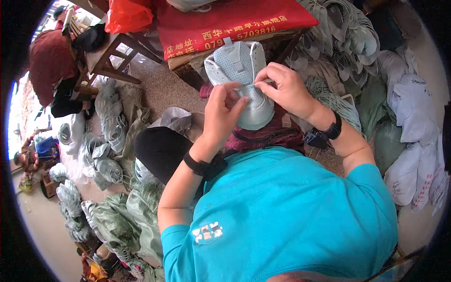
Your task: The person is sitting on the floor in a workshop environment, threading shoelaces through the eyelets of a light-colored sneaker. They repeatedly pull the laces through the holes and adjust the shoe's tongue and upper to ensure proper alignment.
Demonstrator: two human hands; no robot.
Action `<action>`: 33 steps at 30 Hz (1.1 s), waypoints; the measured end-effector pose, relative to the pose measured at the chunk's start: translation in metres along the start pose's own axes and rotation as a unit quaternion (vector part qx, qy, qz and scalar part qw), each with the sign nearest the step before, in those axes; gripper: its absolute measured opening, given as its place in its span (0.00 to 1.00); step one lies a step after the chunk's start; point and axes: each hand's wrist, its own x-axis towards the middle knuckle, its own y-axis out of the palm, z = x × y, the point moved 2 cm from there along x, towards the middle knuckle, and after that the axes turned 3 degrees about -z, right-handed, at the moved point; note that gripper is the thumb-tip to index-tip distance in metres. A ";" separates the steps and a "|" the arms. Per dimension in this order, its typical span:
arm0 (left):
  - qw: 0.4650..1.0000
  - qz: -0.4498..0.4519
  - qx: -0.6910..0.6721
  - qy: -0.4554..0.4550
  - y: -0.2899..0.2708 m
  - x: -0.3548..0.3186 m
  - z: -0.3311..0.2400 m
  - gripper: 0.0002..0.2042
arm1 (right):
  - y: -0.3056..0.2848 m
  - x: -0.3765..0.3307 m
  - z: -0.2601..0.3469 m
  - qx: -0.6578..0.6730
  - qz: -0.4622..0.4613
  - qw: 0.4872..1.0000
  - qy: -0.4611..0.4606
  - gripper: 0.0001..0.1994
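A pale grey-green shoe upper (253, 110) with a mesh tongue and eyelet flaps rests toe toward me, between my lap and the table edge. My left hand (222, 109) is closed on its left side, the thumb lying over the vamp; some of its fingertips are hidden. On the other side, my right hand (285, 88) pinches thumb and forefinger together at the base of the tongue. What lies in that pinch is too small to make out. Both wrists carry black straps.
A wooden table (181, 62) with a red printed cloth (235, 19) stands ahead. Bundled shoe uppers (110, 110) and green sacks (115, 218) crowd the left; more bundles (347, 33) and white sacks (413, 113) lie right. A wooden stool (110, 56) and people are farther left.
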 end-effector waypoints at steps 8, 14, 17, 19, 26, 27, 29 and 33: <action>0.997 0.041 0.055 0.028 -0.004 0.006 -0.008 0.20 | 0.011 -0.002 -0.003 0.073 -0.021 0.995 0.071 0.06; 0.997 0.049 0.050 0.017 -0.004 0.005 -0.005 0.20 | 0.010 0.002 0.002 0.002 0.007 1.000 0.014 0.05; 0.996 0.052 0.063 0.025 -0.005 0.005 -0.005 0.20 | 0.005 0.008 0.005 -0.032 0.061 0.997 -0.033 0.05; 0.996 0.052 0.067 0.032 -0.005 0.005 -0.005 0.20 | 0.001 0.016 -0.003 0.029 0.096 0.995 -0.016 0.05; 0.996 0.062 0.065 0.025 -0.005 0.005 -0.006 0.20 | 0.005 0.016 -0.020 0.201 0.149 0.956 0.156 0.05; 0.995 0.065 0.067 0.030 -0.005 0.006 -0.006 0.20 | 0.006 0.013 -0.020 0.171 0.120 0.969 0.131 0.05; 0.990 0.081 0.110 0.044 -0.007 0.006 -0.010 0.19 | 0.011 0.004 -0.020 0.108 0.062 0.989 0.079 0.05; 0.984 0.108 0.134 0.053 -0.010 0.006 -0.014 0.18 | 0.015 -0.002 -0.016 0.093 0.020 0.994 0.057 0.05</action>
